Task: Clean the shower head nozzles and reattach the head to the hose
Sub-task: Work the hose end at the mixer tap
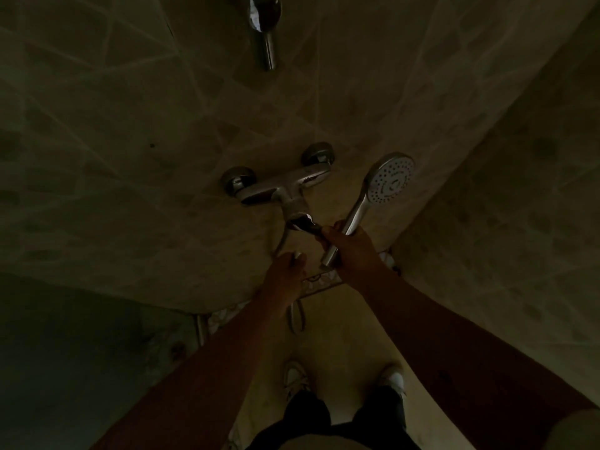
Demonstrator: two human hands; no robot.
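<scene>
The shower stall is very dim, and much of it sinks into shadow. The right hand is clenched around the chrome handle of the shower head, which is held up with its white nozzle face turned toward the viewer, just to the right of the wall-mounted mixer tap. The bare lower end of the handle pokes out below the fist, so the head looks free of the hose, though the gloom makes the threaded end hard to read. The left hand sits lower and to the left, fingers curled at the hose where it curves down from under the tap; whether it truly grips the hose or only touches it, I cannot tell, since the hand covers that part. A loop of the hose shows again below the left wrist, near the floor. The tap's lever catches a small glint right beside the right hand's knuckles. High on the tiled wall a chrome holder is cut off by the top edge. Down below, two pale shoes stand on the floor, partly hidden by dark trousers and both forearms.
</scene>
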